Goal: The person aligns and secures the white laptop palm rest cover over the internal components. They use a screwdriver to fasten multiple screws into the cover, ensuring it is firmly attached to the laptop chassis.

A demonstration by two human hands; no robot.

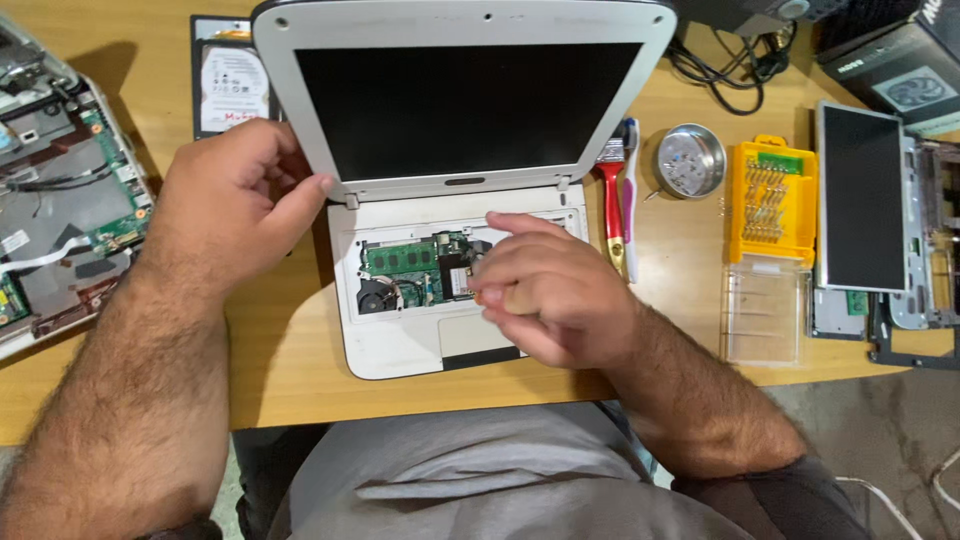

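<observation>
A small white laptop (pixel 400 345) lies open on the wooden table, its keyboard removed so a green circuit board (pixel 402 258) and a fan (pixel 375 297) show. My left hand (pixel 225 205) grips the lower left corner of the screen lid (pixel 300 120). My right hand (pixel 545 285) hovers over the exposed board with fingers curled around a small orange-tipped tool that is mostly hidden.
Another dismantled laptop (pixel 60 200) lies at the left edge. A hard drive (pixel 232 88) sits behind my left hand. To the right are a red-handled brush (pixel 612 205), a metal bowl (pixel 690 160), a yellow bit set (pixel 770 200), its clear lid (pixel 765 312) and a loose screen panel (pixel 860 200).
</observation>
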